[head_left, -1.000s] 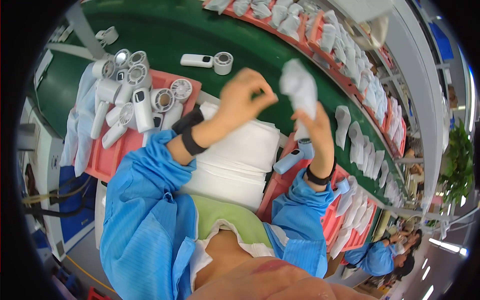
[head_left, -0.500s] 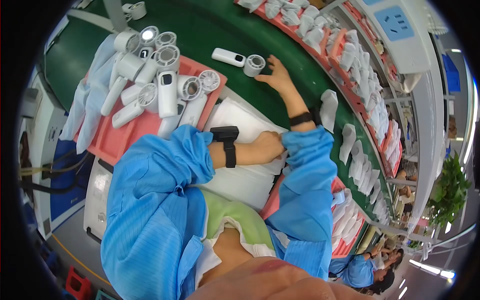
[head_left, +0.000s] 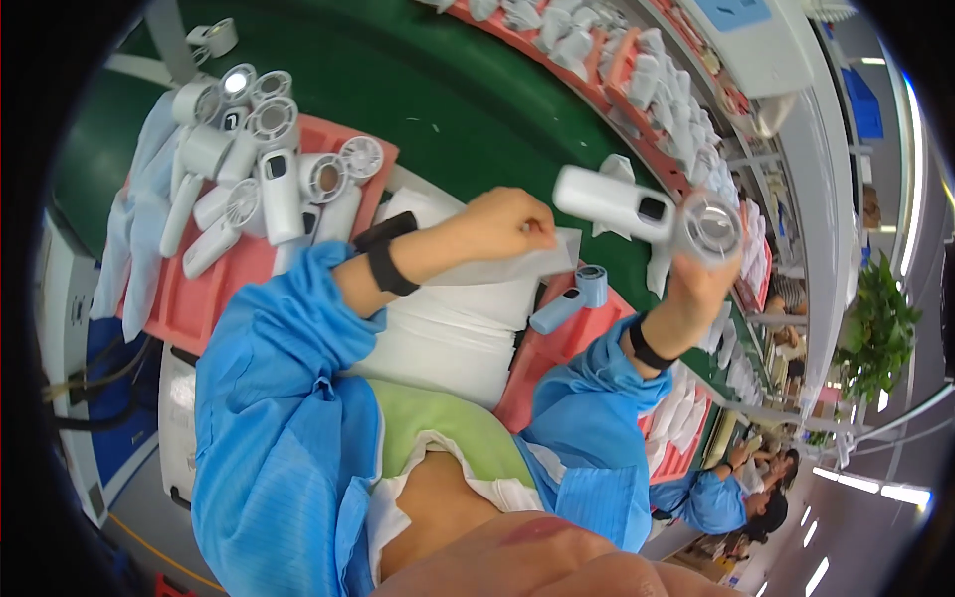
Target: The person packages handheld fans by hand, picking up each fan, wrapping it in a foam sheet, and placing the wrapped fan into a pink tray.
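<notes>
In my right hand (head_left: 704,274), raised at the right, is a white handheld fan (head_left: 609,202). My fingers grip it by its round head, and its handle with a dark display points left. My left hand (head_left: 502,224) is closed on a thin white foam bag (head_left: 550,261), lifted partly off a stack of white bags (head_left: 448,343) in front of me. The fan's handle end hangs near the left hand, apart from it. To the left, a pink tray (head_left: 214,291) bears several white fans (head_left: 282,194).
A light blue fan (head_left: 559,311) lies in a second pink tray (head_left: 587,338) right of the stack. Bagged items fill pink trays (head_left: 587,85) along the far side of the green bench (head_left: 398,95). Pale blue cloths (head_left: 149,214) drape the left tray. Co-workers sit at lower right.
My right hand has picked the white fan up from the green bench and brought it right and nearer. The left hand has moved up, raising a bag's edge. The view has shifted.
</notes>
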